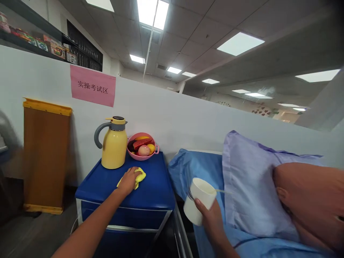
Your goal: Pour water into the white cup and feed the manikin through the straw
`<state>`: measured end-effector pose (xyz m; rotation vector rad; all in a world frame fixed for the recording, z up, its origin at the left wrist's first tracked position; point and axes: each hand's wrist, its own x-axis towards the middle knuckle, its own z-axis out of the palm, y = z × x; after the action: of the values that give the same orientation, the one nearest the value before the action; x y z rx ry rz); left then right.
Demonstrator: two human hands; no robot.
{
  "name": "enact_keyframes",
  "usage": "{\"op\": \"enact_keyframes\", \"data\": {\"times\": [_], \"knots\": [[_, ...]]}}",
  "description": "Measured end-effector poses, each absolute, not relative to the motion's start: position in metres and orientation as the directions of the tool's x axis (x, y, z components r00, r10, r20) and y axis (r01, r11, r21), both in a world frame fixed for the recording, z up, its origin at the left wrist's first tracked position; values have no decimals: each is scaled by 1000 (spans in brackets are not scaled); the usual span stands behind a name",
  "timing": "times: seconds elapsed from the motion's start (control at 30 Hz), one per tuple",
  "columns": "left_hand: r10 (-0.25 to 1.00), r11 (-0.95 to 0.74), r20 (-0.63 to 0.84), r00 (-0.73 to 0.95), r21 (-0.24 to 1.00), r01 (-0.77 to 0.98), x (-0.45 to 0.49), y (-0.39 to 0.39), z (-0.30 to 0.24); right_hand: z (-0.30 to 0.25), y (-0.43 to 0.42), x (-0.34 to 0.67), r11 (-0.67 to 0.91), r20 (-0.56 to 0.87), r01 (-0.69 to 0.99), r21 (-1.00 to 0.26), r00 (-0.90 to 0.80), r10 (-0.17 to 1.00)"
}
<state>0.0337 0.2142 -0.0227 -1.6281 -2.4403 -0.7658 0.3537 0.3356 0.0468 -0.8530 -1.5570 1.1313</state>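
Observation:
My left hand (128, 180) reaches out to the blue bedside cabinet (150, 193) and closes over a yellow cloth (140, 176) lying on its top. My right hand (211, 216) holds a white paper cup (198, 204) from below, tilted, above the gap between cabinet and bed; a thin straw or stick pokes out of the cup toward the pillow. A yellow thermos jug (114, 143) with a grey handle stands at the cabinet's back left. A pink bowl of fruit (142, 146) sits beside it.
A bed with blue sheets (188, 168) and a lilac pillow (249, 186) lies on the right, with a manikin's head (311, 200) on the pillow. A brown and yellow bin (44, 154) stands left of the cabinet. A white partition carries a pink sign (92, 86).

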Motion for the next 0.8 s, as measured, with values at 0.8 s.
{"op": "enact_keyframes", "data": {"times": [0.8], "knots": [[725, 535, 309, -616, 311, 786, 31, 241, -23, -25, 393, 145, 422, 413, 33, -906, -149, 898]]}}
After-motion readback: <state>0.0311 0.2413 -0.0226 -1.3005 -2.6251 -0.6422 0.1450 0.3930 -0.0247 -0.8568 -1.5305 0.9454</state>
